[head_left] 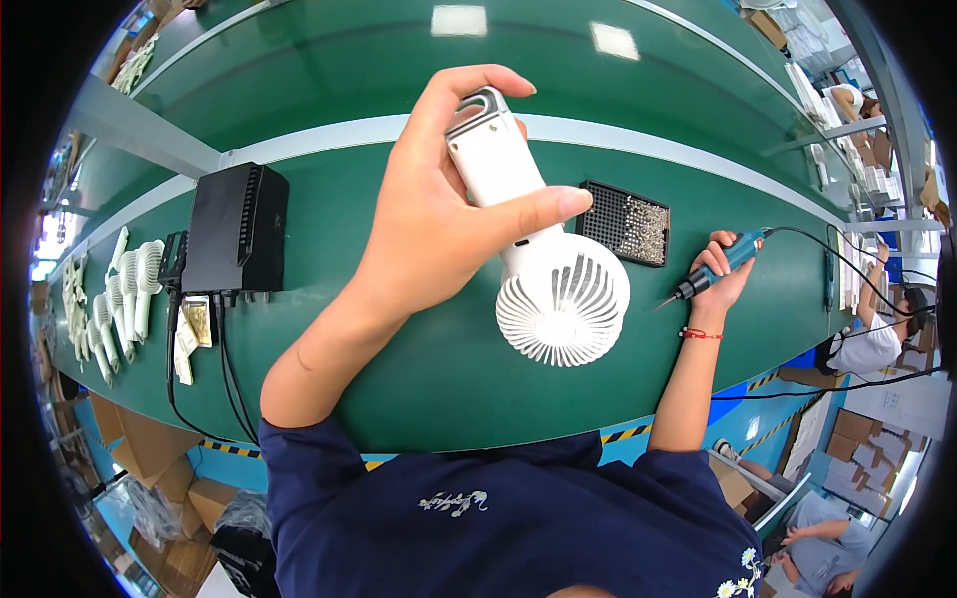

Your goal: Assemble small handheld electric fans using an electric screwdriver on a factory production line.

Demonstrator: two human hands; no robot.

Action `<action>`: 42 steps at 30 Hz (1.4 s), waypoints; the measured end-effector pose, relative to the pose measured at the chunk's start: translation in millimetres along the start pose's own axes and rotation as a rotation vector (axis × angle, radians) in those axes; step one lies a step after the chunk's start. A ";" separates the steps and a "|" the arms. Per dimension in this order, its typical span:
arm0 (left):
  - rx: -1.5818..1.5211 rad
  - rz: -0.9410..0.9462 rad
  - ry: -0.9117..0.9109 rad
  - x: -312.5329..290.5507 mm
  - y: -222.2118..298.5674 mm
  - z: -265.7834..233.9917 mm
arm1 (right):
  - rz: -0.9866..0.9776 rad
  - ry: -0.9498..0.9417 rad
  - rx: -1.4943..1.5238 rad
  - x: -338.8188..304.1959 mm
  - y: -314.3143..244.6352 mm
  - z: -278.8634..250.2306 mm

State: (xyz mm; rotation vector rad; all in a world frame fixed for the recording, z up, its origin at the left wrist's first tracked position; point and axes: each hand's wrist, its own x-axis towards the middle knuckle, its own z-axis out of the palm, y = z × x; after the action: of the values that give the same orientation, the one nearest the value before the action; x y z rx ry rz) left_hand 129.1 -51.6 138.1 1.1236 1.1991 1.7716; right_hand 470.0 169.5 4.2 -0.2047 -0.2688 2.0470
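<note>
Head view, left hand (424, 214) clasped around the handle of a white handheld fan (543, 261) above a green workbench (439, 389), right hand (722, 287) wrapped around a teal-and-black screwdriver (742, 251), black tray (604, 205) of small metallic pieces (650, 231) between them.

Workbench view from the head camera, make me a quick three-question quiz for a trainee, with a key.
1. Which hand grips the white fan?
2. True or false: the right hand holds a blue-and-black screwdriver.
3. The black tray with small metal parts lies on a tabletop of which colour: A white, B green, C orange?

Key:
1. The left hand
2. True
3. B
</note>
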 end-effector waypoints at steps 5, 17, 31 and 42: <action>0.119 -0.075 0.037 4.4 -6.6 -3.9 | -0.005 0.005 -0.005 -0.4 -1.4 -0.7; -0.536 -0.550 0.068 20.0 -39.0 -29.2 | 0.015 0.016 0.002 0.9 1.1 2.2; -0.429 -0.269 0.295 2.7 10.4 -5.9 | -0.019 0.067 -0.060 -1.1 2.6 5.6; -0.271 -0.215 0.349 -2.1 19.6 0.4 | -0.010 -0.022 -0.088 2.5 -10.8 -16.8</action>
State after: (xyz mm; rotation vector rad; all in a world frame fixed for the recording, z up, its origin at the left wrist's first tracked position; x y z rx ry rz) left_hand 128.6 -59.6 156.1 0.5229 1.1814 1.9384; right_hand 482.2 178.4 -9.1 -0.2343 -0.3729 2.0308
